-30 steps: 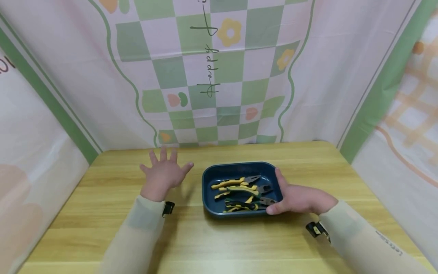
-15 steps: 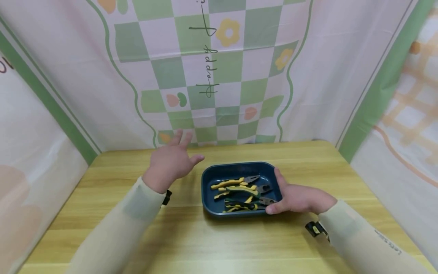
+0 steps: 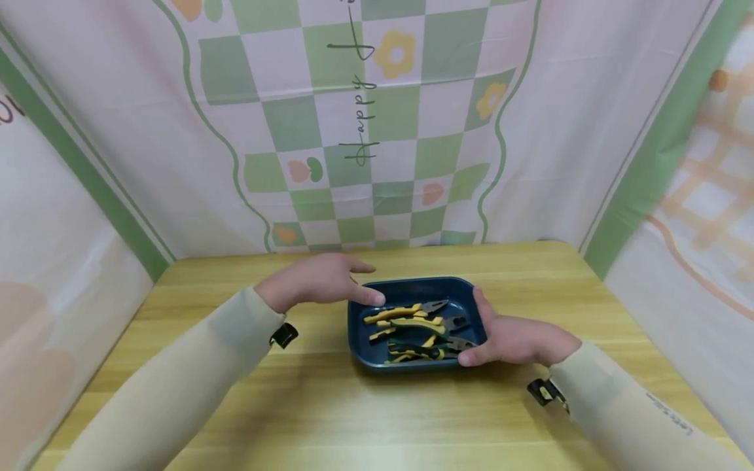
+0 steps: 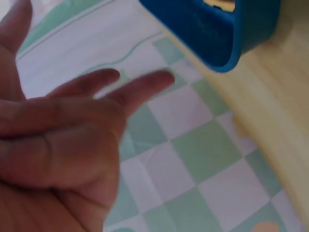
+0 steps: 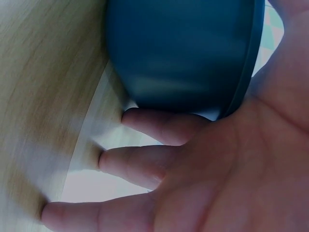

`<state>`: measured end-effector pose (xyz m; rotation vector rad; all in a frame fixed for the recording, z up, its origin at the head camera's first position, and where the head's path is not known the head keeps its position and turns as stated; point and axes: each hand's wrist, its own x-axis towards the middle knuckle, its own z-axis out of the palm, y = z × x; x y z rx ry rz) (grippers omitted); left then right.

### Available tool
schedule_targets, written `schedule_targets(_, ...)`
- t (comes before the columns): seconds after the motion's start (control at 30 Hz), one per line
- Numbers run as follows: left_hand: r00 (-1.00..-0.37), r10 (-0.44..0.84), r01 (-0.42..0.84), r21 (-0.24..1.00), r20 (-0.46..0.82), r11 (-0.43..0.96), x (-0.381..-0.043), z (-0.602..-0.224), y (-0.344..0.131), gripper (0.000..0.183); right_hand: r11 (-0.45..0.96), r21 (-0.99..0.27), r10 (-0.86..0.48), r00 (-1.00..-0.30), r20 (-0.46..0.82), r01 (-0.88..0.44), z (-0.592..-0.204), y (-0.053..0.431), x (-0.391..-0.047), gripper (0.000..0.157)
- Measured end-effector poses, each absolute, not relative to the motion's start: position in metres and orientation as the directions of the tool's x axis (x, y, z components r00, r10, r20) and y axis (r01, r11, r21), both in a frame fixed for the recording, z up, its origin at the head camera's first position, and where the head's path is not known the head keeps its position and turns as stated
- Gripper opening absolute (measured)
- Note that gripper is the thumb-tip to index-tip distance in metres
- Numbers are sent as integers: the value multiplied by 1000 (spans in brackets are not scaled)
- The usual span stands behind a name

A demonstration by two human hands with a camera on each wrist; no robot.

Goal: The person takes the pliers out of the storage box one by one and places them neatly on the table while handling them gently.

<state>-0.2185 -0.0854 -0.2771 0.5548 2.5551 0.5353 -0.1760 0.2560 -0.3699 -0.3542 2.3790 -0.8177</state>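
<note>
A dark blue tray stands on the table with several pliers inside, their handles yellow, black and dark green. The rearmost pliers lie nearest the left hand. In the middle are more pliers, overlapping each other; dark-handled pliers lie along the front side. My left hand reaches over the tray's back left corner, thumb above the rim, holding nothing. My right hand holds the tray's right end, thumb over the front corner. In the right wrist view its other fingers stretch out, tips at the table.
The wooden table extends around the tray. A patterned cloth curtain hangs behind its back edge, with more cloth at both sides. A small black device is on the left wrist, another black device on the right.
My left hand, spread left of the tray at first, has lifted, then come right and down to the tray's back left corner. The right hand, tray and pliers stay put.
</note>
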Motion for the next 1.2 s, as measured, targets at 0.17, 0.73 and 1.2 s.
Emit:
schedule_targets(0.17,-745,512,251,532,-428,809,-223,-274,-74,76,780,-623,-416,-793,-446,-60,-369,255,-176,137)
schedule_targets(0.73,-572,549,145,583,-610,799,-210,-315,-16,64,783,-620,-410,-792,-452,-51,-369,254,-177,137)
schedule_targets(1.2,-589,626,520,353,-512,778,-203,-333,9,26,777,-627,-419,-787,-453,-53,-370,256,-177,136)
